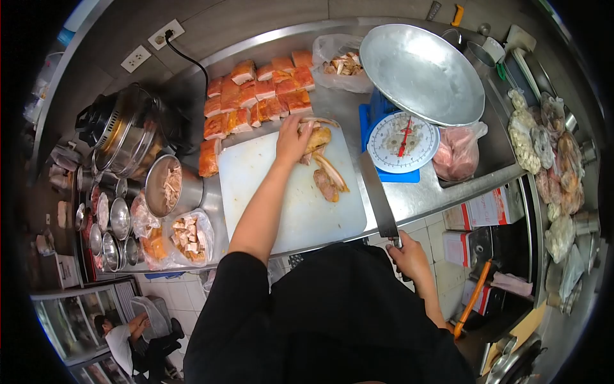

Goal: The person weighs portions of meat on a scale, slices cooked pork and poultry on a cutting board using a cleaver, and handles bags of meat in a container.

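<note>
On the white cutting board [256, 201], my left hand [295, 142] is closed over a piece of cooked meat [318, 137] with yellow-brown skin. Part of that meat is hidden under the fingers. Closer to me on the board lie a curved strip [331, 171] and a browned chunk [325, 185] of meat. My right hand [411, 257] grips the handle of a large knife [378, 198]. Its long blade points away from me, between the board and the scale, apart from the meat.
Roasted slabs [259, 96] with reddish skin stand in rows behind the board. A dial scale [403, 142] with a wide metal pan [422, 73] is to the right. Leftward are a metal pot [192, 192] and a bag of cubed meat [190, 238]. A person [131, 342] sits lower left.
</note>
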{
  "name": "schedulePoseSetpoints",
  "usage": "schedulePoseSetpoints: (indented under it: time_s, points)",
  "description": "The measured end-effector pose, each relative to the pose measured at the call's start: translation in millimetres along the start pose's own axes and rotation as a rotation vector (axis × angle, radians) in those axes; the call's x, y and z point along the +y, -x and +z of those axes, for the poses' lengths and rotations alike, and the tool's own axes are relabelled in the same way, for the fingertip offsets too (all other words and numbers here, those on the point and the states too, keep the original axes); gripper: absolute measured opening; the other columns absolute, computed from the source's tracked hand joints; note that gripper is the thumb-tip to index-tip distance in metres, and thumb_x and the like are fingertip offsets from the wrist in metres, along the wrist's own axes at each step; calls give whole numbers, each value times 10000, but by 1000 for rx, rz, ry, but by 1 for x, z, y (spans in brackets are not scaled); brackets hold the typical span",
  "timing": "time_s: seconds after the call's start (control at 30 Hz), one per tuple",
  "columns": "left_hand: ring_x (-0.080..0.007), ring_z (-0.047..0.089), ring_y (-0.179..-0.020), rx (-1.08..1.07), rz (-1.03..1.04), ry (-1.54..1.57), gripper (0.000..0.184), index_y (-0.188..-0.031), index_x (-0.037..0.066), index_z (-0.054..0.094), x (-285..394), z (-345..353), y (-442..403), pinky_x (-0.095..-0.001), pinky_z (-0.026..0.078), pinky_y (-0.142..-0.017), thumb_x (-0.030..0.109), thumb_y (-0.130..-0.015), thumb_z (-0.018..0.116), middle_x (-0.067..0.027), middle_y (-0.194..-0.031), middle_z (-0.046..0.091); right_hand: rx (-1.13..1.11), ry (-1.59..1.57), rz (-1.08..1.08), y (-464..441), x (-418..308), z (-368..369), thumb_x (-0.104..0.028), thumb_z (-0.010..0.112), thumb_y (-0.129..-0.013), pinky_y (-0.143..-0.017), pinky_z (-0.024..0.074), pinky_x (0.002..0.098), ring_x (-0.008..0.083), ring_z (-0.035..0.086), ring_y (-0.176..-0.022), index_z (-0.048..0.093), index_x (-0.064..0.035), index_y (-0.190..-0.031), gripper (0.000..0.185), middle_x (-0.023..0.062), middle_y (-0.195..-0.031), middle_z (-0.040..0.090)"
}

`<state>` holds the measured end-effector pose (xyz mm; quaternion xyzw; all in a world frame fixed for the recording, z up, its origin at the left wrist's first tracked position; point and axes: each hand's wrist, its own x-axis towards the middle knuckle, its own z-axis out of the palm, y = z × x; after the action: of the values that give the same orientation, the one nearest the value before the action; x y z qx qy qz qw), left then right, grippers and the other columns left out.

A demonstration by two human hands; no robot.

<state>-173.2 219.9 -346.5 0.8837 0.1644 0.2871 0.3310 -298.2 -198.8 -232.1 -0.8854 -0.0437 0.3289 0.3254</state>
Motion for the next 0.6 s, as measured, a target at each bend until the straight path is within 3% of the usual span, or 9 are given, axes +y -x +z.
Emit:
schedulePoseSetpoints:
  time_s: [0.1,0.17,0.2,0.3,0.43,0.5,0.6]
  points:
    - [-383,468,-1344,-115,59,-90,561,-1342,79,638,6,1,-28,-458,371,-1137,518,-1004,551,-175,-1485,535,31,18,-26,1,9,1,-266,691,-907,-676,527,472,391,688,-704,651,-91,-1148,301,193,-734,685]
    - [-377,468,-1350,-334,59,-237,510,-1262,79,694,11,-5,-32,-453,365,-1144,491,-1033,499,-139,-1390,620,30,-2,10,6,8,0,-265,692,-907,-669,524,467,386,685,-693,650,-86,-1142,299,188,-723,682]
    - [-362,509,-1309,-196,110,-236,453,-1165,86,738,6,3,-26,-452,382,-1119,444,-1046,488,-117,-1262,687,38,-31,34,8,7,0,-265,692,-906,-661,521,462,381,682,-682,649,-81,-1136,298,183,-712,678]
    - [-349,558,-1244,-216,13,-132,438,-1144,85,739,8,0,-19,-461,404,-1079,436,-1041,497,-122,-1224,691,42,-53,42,13,5,-1,-264,693,-906,-652,517,451,378,675,-673,650,-78,-1124,289,174,-692,668]
    - [-342,583,-1201,-275,6,-161,422,-1175,97,724,3,-2,-27,-457,425,-1041,440,-1009,540,-115,-1243,678,49,-25,36,14,9,1,-258,692,-906,-656,518,449,377,673,-674,652,-75,-1122,286,177,-699,669]
    - [-331,588,-1224,-390,-78,-289,438,-1226,124,707,14,-6,-34,-463,430,-1041,453,-963,587,-125,-1288,661,30,-29,21,14,10,0,-257,691,-907,-667,521,452,381,681,-703,646,-72,-1127,291,187,-730,677]
    - [-310,579,-1274,-401,-125,-397,461,-1267,150,696,37,-5,-42,-473,419,-1060,449,-927,611,-136,-1307,656,30,-48,13,14,16,5,-260,693,-908,-682,525,457,388,684,-734,642,-76,-1138,299,194,-760,684]
